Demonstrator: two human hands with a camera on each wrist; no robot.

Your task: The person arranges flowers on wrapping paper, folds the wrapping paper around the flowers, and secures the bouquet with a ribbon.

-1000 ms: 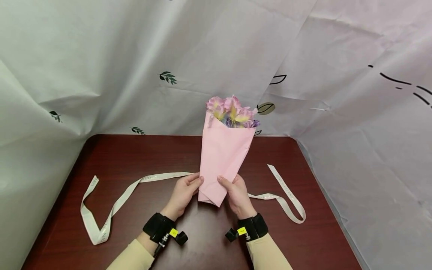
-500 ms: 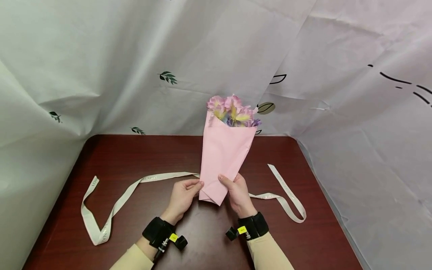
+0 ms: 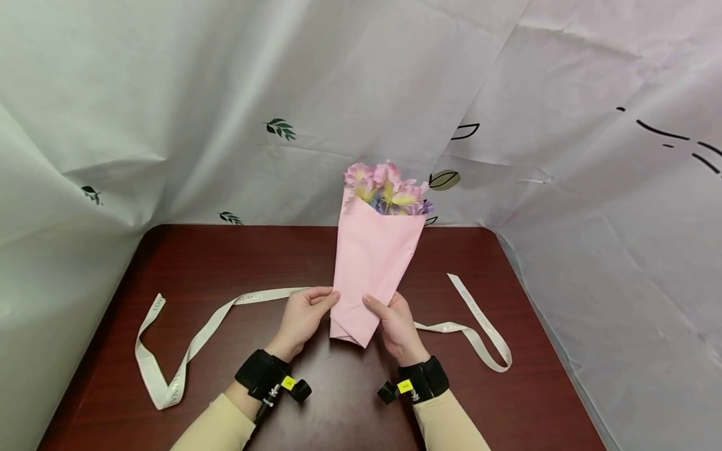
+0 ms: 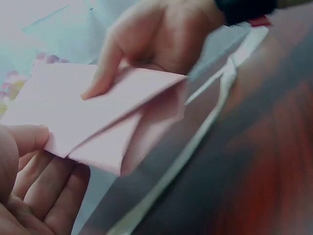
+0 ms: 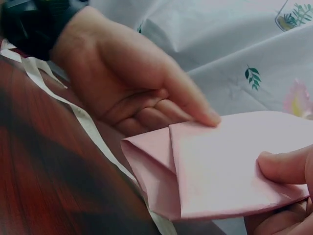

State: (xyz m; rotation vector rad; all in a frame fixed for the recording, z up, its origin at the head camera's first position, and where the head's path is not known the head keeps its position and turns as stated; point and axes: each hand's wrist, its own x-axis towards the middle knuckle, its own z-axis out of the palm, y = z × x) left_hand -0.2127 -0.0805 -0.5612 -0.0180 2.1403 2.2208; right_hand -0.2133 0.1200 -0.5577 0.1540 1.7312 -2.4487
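A bouquet (image 3: 375, 263) wrapped in pink paper leans slightly right, its pink, yellow and purple flowers (image 3: 389, 188) showing above the wrap. My left hand (image 3: 301, 319) pinches the wrap's lower left edge, thumb in front and fingers behind. On the lower right side, my right hand (image 3: 400, 326) grips the paper with its thumb across the front; its fingers are hidden behind in the head view. Both wrist views show the folded, open lower end of the pink paper (image 4: 132, 132). Behind the bouquet runs a white printed ribbon (image 3: 209, 329), its middle hidden by the bouquet and hands.
The ribbon's right end (image 3: 479, 313) curls on the dark red wooden table (image 3: 271, 257). A pale cloth with leaf prints (image 3: 225, 113) hangs behind the table and along both sides. Each wrist wears a black strap (image 3: 262, 374) with a small camera.
My left hand slipped down the wrap's left edge, then moved back up and now pinches it higher. The bouquet shifted slightly up, then down again. My right hand keeps its grip.
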